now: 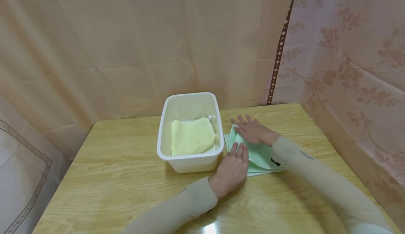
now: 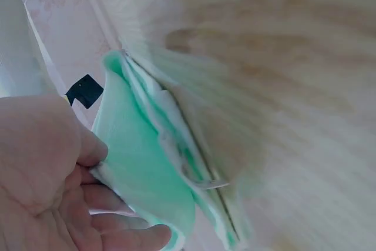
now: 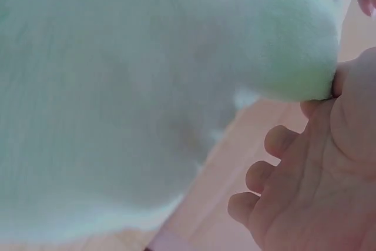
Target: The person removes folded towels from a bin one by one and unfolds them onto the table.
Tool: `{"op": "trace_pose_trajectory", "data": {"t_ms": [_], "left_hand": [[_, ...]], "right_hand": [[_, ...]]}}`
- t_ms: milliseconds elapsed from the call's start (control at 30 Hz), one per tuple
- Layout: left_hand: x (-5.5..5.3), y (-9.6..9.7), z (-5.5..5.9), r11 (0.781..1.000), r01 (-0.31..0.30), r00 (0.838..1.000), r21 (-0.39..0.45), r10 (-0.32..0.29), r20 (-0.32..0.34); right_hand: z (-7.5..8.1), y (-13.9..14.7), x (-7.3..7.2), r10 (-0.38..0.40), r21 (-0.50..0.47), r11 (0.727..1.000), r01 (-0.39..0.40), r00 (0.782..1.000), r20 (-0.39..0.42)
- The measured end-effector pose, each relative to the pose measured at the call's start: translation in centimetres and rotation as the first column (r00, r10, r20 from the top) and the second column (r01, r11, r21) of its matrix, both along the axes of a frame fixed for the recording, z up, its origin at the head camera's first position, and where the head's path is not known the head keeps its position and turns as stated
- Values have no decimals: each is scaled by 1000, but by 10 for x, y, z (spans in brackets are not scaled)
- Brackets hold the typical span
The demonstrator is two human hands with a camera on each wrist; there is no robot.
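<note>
A mint-green towel (image 1: 261,156), loosely folded with a dark tag at its near right, lies on the table. My left hand (image 1: 232,172) is at its near left side; in the left wrist view, that hand (image 2: 53,180) pinches the towel's edge between thumb and fingers. At the far edge is my right hand (image 1: 254,132), its other fingers spread. In the right wrist view, the thumb and forefinger of this hand (image 3: 311,163) pinch a corner of the towel (image 3: 117,86). Part of the towel is hidden under the right forearm.
Just left of the towel stands a white plastic basket (image 1: 167,156) with a folded yellow towel (image 1: 193,137) inside. Both rest on a wood-grain table (image 1: 120,170). Beige curtains (image 1: 133,51) hang behind it, and a flowered pink one (image 1: 354,68) is on the right.
</note>
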State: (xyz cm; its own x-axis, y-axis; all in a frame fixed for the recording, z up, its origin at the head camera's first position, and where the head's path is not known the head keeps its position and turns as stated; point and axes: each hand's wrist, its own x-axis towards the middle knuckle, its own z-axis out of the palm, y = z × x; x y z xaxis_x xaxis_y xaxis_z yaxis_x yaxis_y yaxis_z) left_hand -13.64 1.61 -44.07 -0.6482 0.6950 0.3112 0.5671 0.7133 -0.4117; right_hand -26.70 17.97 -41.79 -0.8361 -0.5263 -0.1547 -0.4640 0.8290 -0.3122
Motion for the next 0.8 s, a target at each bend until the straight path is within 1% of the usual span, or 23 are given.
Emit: {"op": "trace_pose_trajectory", "data": {"t_ms": [100,233,333,467,533,633,733,800], "left_hand": [[-2,6,4,1000,-5,1000,15,5,-1],[-4,16,8,997,17,1000,71,-19,25],[-7,25,9,993,50,998,111,-52,21],[-12,38,7,982,113,994,153,-110,-29],[-15,46,6,973,142,990,180,-138,-32],[-18,60,4,960,172,984,220,-179,13],[-19,74,3,955,171,977,240,-197,87],[-19,82,2,957,164,970,241,-201,136]], "right_hand": [[6,12,-2,-12,-25,1000,12,1000,11],[17,28,-3,-28,-70,997,30,999,29],[26,40,-2,-36,-98,994,41,998,50],[36,59,-1,-38,-125,991,47,996,78],[38,71,0,-45,-137,989,58,994,95],[38,89,3,-63,-157,984,83,990,125],[33,107,7,-79,-162,981,106,984,162],[29,115,9,-86,-167,979,117,980,181]]}}
